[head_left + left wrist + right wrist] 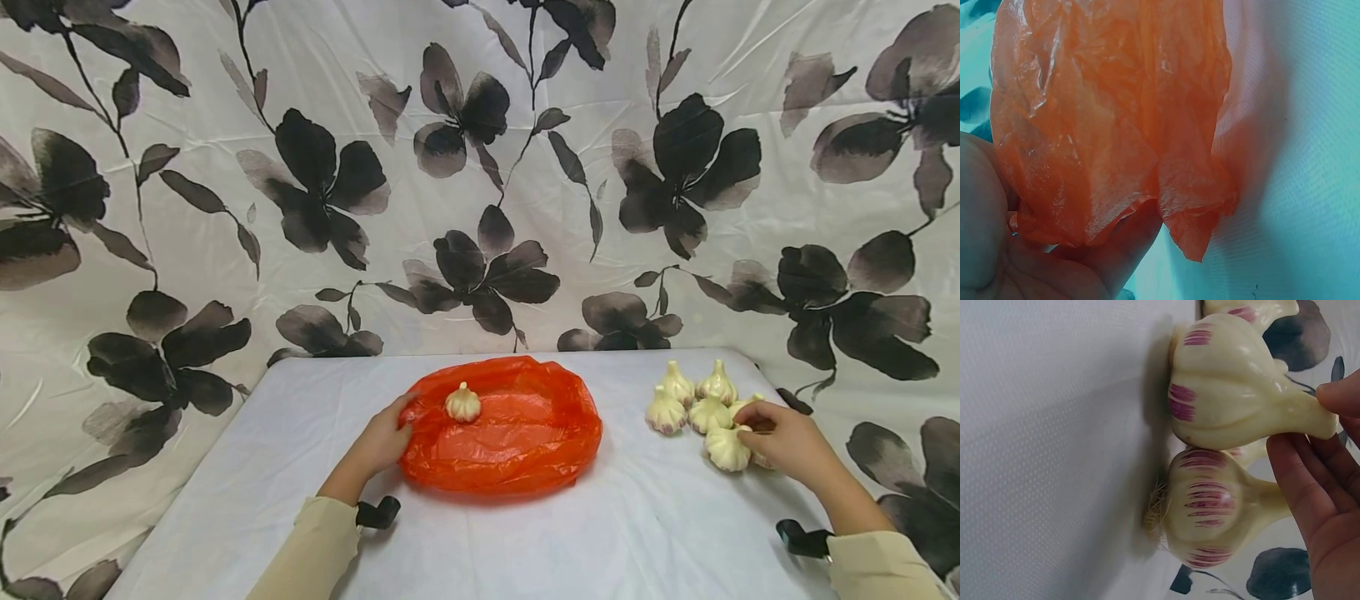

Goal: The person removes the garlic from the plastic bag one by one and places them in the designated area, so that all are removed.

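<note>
A red plastic bag lies spread on the table, its rim rolled into an open basin shape. One garlic bulb sits inside it toward the back left. My left hand grips the bag's left edge; in the left wrist view, the crinkled film covers part of the fingers. Over at the right, my right hand pinches the stem of a garlic bulb between thumb and fingers. Another bulb with purple streaks and dry roots touches it. Behind stand several more garlic bulbs in a cluster.
A white cloth covers the table. Behind it hangs a pale curtain printed with dark flowers. A dark wrist camera is on the left wrist, and another camera is on the right.
</note>
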A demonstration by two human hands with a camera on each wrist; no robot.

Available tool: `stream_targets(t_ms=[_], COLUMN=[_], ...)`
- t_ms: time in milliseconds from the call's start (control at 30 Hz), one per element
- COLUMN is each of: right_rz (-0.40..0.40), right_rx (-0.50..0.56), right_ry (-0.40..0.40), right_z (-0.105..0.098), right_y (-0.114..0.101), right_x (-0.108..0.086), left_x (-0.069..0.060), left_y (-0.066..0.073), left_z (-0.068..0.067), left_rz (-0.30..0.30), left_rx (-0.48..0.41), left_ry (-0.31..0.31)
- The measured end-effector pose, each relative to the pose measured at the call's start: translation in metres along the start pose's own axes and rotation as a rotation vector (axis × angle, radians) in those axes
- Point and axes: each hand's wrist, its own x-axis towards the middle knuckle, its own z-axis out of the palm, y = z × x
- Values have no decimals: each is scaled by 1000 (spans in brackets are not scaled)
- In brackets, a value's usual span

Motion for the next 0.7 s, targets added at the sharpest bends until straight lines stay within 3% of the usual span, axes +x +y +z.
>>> stream_targets(t_ms=[700], right_rz=[-41], right_rx=[-12], right_ry=[-24], right_z=[-7], right_y=[-26], right_x=[12], left_x=[-4], left_y=[0], left_z=[-4], left_rz=[-16], left_rx=[14], left_ry=[15])
